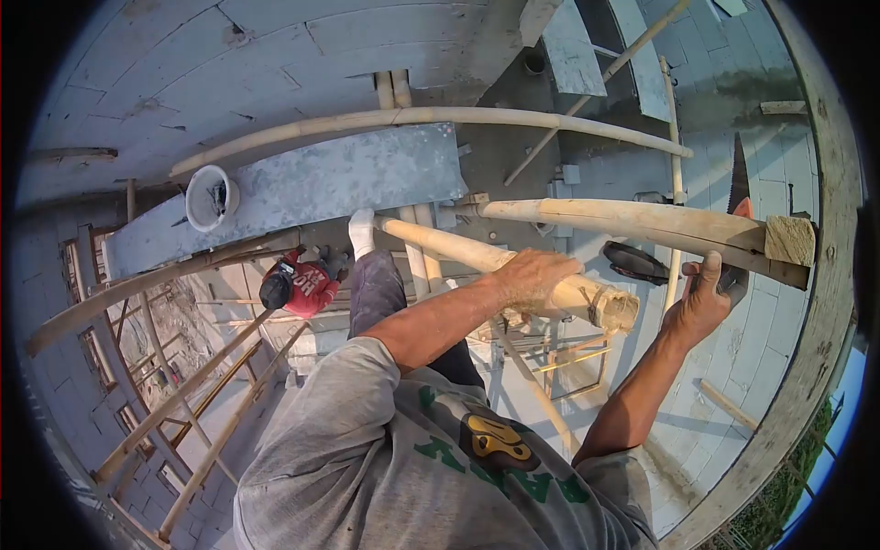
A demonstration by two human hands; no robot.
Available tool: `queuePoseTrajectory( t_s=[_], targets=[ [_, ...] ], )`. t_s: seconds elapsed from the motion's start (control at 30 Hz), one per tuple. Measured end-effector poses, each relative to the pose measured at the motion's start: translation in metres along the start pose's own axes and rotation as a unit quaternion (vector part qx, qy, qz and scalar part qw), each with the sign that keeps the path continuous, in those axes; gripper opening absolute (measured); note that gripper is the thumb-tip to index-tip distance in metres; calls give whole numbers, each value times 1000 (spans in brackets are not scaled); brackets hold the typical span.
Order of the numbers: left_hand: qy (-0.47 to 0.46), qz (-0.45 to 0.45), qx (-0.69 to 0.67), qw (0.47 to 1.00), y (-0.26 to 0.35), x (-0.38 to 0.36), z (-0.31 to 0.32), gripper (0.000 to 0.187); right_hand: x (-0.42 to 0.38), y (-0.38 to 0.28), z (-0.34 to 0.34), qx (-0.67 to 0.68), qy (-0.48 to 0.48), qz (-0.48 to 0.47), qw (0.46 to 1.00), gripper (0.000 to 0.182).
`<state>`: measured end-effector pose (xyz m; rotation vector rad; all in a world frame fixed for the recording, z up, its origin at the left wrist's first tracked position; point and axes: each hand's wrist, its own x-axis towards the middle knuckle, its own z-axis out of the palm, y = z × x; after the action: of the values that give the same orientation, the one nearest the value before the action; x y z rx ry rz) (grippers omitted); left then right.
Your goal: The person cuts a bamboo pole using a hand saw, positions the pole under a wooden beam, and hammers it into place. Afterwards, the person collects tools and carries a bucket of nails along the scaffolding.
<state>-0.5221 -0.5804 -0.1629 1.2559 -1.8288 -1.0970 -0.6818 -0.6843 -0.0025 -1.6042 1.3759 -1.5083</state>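
Observation:
My left hand (543, 280) lies over a thick pale pole (449, 247), close to its cut end, with the fingers bent down around the far side. A wire loop circles the pole just beyond my fingers. My right hand (698, 301) is closed around the dark handle of a hand saw (739, 179), thumb raised. The saw's toothed blade points upward, with an orange part near its base. A peeled timber pole (632, 223) ending at a square wood block (789, 240) crosses in front of the saw's middle.
A white bucket (213, 197) with tools inside stands on a grey plank (348, 174). Below left, a person in a red top (310, 290) is among scaffold poles. A black shoe-like object (634, 262) lies between my hands. A wooden beam (779, 426) runs along the right.

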Motion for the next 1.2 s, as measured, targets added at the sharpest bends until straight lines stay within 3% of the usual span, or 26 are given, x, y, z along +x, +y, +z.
queuePoseTrajectory(
  t_s=[0.17, 0.33, 0.47, 0.57, 0.7, 0.73, 0.83, 1.0, 1.2],
  targets=[
    [-53, 5, 23, 998, 16, -47, -8, 65, 8, -40, 7, -20, -101, 20, 994, 67],
    [50, 78, -26, 995, 17, -84, 4, 56, 18, -33, -4, -53, -94, 56, 993, 61],
    [15, 42, -13, 999, 27, -88, -21, 56, 21, -32, -8, -66, -87, 72, 991, 61],
    [45, 34, -4, 998, 31, -97, -60, 58, 27, -28, -8, -58, -102, 56, 992, 59],
    [75, 3, -5, 997, 36, -88, -83, 60, 32, -13, -20, -96, -35, 110, 989, 62],
    [118, 38, -18, 992, 37, -88, -78, 59, 37, -10, -22, -104, -38, 111, 988, 62],
    [114, 13, -24, 993, 68, -97, -68, 58, 42, -6, -26, -129, -50, 123, 983, 62],
    [192, 54, -36, 979, 116, -109, -60, 58, 46, -13, -19, -129, -94, 124, 979, 64],
    [216, 62, -48, 973, 157, -115, -34, 56, 60, -4, -22, -134, -122, 123, 976, 67]
  ],
)
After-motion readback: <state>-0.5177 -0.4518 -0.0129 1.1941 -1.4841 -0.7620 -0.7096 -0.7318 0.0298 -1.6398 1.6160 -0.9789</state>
